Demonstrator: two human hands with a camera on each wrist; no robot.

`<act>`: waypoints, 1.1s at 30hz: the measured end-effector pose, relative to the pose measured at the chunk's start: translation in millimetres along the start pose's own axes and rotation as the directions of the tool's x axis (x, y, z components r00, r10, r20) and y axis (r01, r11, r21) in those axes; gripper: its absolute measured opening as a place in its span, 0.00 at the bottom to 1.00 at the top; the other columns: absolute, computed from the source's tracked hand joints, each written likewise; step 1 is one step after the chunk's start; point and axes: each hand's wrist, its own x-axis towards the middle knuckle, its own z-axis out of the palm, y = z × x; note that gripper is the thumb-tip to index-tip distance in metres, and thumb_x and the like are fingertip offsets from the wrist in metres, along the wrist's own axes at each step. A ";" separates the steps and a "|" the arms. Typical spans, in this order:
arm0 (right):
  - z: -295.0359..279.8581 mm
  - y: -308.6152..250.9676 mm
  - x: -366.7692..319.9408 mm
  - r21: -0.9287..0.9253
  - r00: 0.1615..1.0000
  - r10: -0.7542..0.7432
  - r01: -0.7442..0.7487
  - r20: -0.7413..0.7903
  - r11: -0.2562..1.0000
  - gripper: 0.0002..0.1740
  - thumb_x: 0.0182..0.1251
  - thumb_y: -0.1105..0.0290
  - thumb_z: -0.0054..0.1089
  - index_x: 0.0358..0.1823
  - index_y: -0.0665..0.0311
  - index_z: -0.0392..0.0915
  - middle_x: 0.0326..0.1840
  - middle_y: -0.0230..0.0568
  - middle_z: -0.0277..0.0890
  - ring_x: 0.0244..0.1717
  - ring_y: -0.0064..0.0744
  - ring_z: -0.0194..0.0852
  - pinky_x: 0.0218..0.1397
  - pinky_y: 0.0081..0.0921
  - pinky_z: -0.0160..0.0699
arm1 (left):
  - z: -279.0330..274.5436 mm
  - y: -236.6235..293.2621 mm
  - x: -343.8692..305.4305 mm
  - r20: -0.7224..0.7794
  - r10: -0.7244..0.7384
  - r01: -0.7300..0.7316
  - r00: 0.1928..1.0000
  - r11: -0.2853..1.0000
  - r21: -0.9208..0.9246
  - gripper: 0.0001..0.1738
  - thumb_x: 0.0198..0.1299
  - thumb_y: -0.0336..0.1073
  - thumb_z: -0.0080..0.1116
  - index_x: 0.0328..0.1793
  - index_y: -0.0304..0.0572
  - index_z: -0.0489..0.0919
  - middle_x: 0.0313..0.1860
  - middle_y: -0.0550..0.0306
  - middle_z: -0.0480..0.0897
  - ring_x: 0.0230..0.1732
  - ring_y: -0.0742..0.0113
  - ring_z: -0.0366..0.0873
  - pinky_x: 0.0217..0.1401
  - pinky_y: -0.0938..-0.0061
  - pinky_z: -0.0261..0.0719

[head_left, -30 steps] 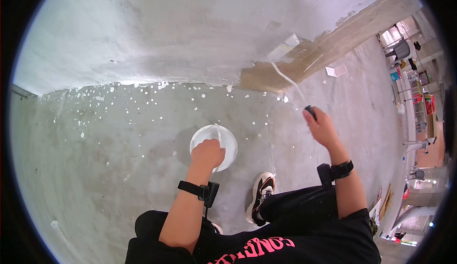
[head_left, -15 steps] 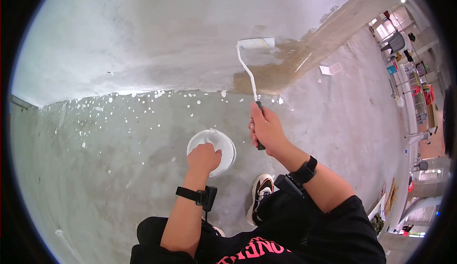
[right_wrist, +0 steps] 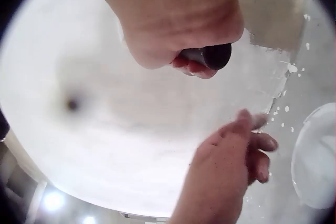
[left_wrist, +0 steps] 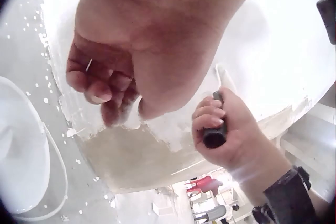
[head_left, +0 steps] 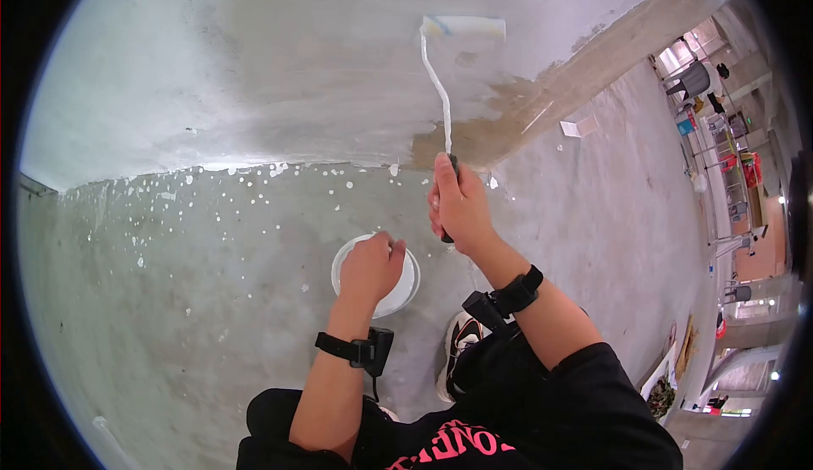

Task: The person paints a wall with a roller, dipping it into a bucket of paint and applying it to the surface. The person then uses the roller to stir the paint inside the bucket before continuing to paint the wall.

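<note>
My right hand [head_left: 464, 209] grips the black handle of a paint roller [head_left: 437, 80], whose white sleeve lies against the wall above. In the left wrist view the butt of that handle [left_wrist: 214, 138] sticks out below the curled fingers. My left hand [head_left: 369, 272] hovers over a white bucket [head_left: 410, 287], its fingers loosely bent and holding nothing. Beside the bucket, the left wrist view shows its thin white bail [left_wrist: 65, 174] hanging down along the side. White liquid shows inside the bucket, partly hidden by the hand.
The wall [head_left: 296, 72] is pale with wet coating, and a brown uncoated patch [head_left: 474, 138] runs along its lower right corner. White drips dot the concrete floor [head_left: 212, 284]. A folded white card [head_left: 579, 127] lies on the right, with shelves and a grey chair [head_left: 693, 79] beyond.
The roller came left from the brown corner, then rolled up the wall with my right hand. My left hand has let go of the bucket's bail and lifted slightly.
</note>
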 end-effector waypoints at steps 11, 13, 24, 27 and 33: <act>-9.5 49.8 2.2 -0.201 0.991 -0.091 0.070 -0.099 0.977 0.25 0.77 0.48 0.45 0.32 0.65 0.70 0.22 0.34 0.69 0.24 0.22 0.66 0.27 0.27 0.69 | 19.5 43.3 2.6 0.079 0.150 0.000 0.986 0.469 -0.883 0.29 0.75 0.47 0.39 0.74 0.35 0.61 0.65 0.34 0.73 0.59 0.40 0.77 0.61 0.61 0.74; -12.8 39.9 4.4 -0.185 0.995 -0.062 0.047 -0.073 0.982 0.26 0.77 0.49 0.45 0.33 0.67 0.71 0.24 0.34 0.71 0.27 0.23 0.66 0.31 0.27 0.70 | 23.0 43.2 11.6 -0.055 0.204 -0.158 0.977 0.535 -0.830 0.30 0.76 0.47 0.37 0.76 0.35 0.59 0.66 0.35 0.72 0.62 0.40 0.75 0.63 0.63 0.73; -22.0 70.1 10.7 -0.275 0.998 -0.057 0.053 -0.007 0.960 0.26 0.78 0.50 0.44 0.36 0.68 0.73 0.25 0.33 0.71 0.29 0.23 0.66 0.35 0.28 0.70 | 58.1 28.4 26.8 -0.173 0.205 -0.268 0.963 0.676 -0.686 0.30 0.77 0.47 0.34 0.78 0.41 0.57 0.70 0.37 0.70 0.69 0.41 0.69 0.69 0.64 0.67; -22.1 45.8 10.9 -0.449 0.987 -0.161 0.142 -0.005 0.882 0.25 0.78 0.50 0.44 0.36 0.69 0.74 0.25 0.38 0.72 0.30 0.25 0.67 0.36 0.30 0.71 | 48.5 39.4 24.7 -0.208 0.209 -0.294 0.956 0.658 -0.693 0.29 0.77 0.47 0.34 0.78 0.40 0.59 0.69 0.37 0.71 0.69 0.42 0.69 0.69 0.65 0.67; -23.2 62.7 11.7 -0.441 0.994 -0.104 0.088 -0.013 0.893 0.28 0.76 0.49 0.46 0.32 0.71 0.74 0.22 0.42 0.74 0.26 0.31 0.72 0.33 0.33 0.72 | 66.6 27.7 35.7 -0.132 0.143 -0.195 0.981 0.687 -0.700 0.28 0.76 0.45 0.34 0.76 0.39 0.61 0.67 0.38 0.73 0.68 0.43 0.70 0.69 0.65 0.67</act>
